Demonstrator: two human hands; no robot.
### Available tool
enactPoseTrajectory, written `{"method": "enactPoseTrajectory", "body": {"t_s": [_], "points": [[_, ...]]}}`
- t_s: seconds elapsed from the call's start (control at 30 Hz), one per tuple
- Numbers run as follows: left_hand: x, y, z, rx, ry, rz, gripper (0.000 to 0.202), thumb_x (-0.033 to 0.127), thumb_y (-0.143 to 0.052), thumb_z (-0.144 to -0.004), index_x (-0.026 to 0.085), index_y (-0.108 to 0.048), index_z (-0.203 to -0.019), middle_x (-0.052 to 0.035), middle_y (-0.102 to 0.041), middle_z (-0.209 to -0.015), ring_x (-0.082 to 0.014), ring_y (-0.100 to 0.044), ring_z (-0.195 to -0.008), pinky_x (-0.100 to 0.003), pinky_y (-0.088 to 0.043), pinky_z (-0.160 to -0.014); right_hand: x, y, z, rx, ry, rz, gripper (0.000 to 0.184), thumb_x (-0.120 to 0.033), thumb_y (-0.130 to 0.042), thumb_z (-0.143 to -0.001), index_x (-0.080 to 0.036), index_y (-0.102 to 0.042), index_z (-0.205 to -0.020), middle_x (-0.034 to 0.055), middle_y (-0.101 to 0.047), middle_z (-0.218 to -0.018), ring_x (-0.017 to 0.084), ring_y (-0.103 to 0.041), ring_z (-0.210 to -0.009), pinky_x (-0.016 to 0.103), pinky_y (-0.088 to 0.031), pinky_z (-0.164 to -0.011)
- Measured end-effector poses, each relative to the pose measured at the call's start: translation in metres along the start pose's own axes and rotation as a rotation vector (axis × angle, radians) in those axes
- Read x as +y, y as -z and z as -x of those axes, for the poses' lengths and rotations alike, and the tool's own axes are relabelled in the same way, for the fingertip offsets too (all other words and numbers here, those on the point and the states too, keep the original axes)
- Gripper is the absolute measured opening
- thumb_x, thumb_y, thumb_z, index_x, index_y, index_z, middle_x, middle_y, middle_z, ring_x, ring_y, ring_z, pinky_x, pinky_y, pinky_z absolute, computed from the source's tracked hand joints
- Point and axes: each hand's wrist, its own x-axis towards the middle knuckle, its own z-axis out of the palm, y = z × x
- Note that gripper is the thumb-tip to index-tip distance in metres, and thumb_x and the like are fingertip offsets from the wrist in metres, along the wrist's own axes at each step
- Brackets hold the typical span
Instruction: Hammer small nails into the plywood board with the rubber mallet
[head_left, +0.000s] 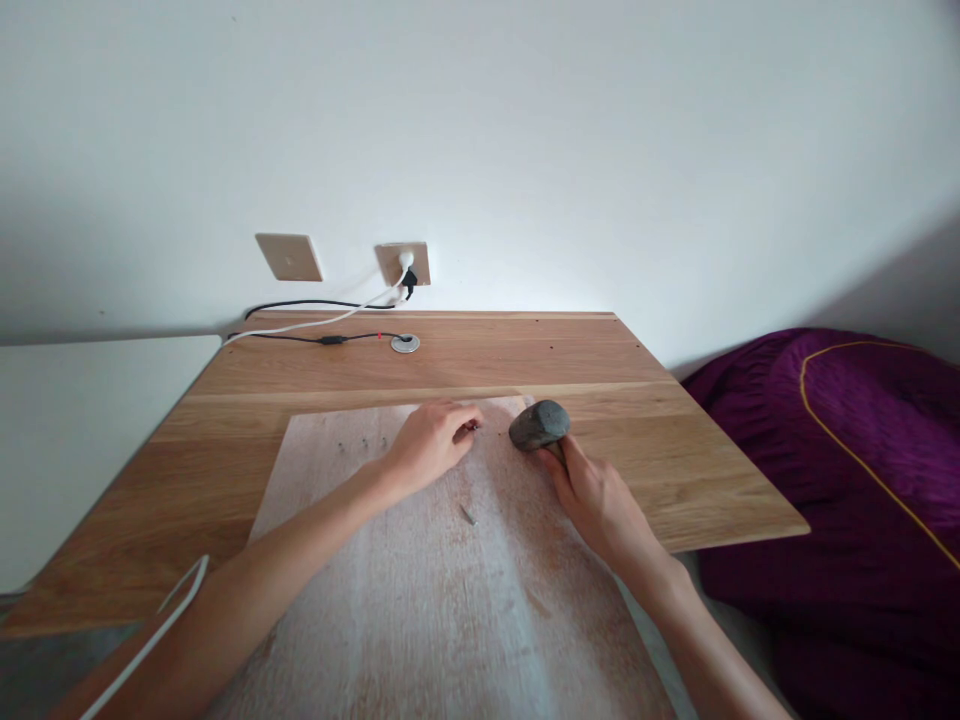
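My left hand [433,438] is closed in a pinch near the far edge of a whitish, worn wooden board [420,600]. A small dark nail [472,426] shows between its fingertips, mostly hidden by them. In my right hand [604,492] is a mallet [540,425] with a thick dark-grey head, its handle largely covered by the fingers. The head is just right of my left fingertips, near the board's far right corner. Several small nails [364,443] stand in a row on the board, left of my left hand. Closer to me lies a loose nail [469,515].
Beneath the board is a wooden desktop [637,400] against the wall. Cables [330,340] run across its back left to a wall socket [403,264] and a round grommet [405,344]. A white panel [90,430] stands at left, a purple covered heap [847,480] at right.
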Motion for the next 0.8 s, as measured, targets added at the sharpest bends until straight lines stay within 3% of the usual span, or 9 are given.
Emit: {"method": "enactPoseTrajectory", "body": {"t_s": [0.27, 0.47, 0.8], "points": [[0.003, -0.003, 0.002, 0.019, -0.021, -0.091, 0.010, 0.011, -0.076, -0.090, 0.019, -0.073, -0.094, -0.0035, -0.076, -0.090, -0.0218, -0.073, -0.090, -0.034, -0.057, -0.084, 0.002, 0.005, -0.003, -0.041, -0.005, -0.104, 0.029, -0.039, -0.036, -0.110, -0.021, -0.059, -0.109, 0.0121, -0.079, -0.089, 0.031, -0.077, -0.078, 0.032, -0.039, -0.060], [0.003, -0.009, 0.005, 0.086, 0.014, -0.096, 0.014, 0.006, -0.071, -0.091, 0.020, -0.071, -0.093, -0.0029, -0.078, -0.089, -0.0203, -0.074, -0.085, -0.033, -0.058, -0.082, -0.008, 0.018, -0.008, -0.057, 0.033, -0.176, 0.027, -0.040, -0.039, -0.110, -0.024, -0.060, -0.107, 0.0104, -0.080, -0.091, 0.031, -0.079, -0.083, 0.031, -0.043, -0.065], [0.002, -0.019, 0.010, 0.136, 0.123, -0.045, 0.038, 0.003, -0.072, -0.087, 0.017, -0.065, -0.122, -0.0043, -0.081, -0.095, -0.0250, -0.078, -0.093, -0.040, -0.061, -0.087, -0.048, 0.028, -0.023, -0.085, 0.090, -0.070, 0.024, -0.036, -0.044, -0.111, -0.021, -0.063, -0.112, 0.0106, -0.082, -0.093, 0.030, -0.080, -0.080, 0.030, -0.035, -0.059]]}}
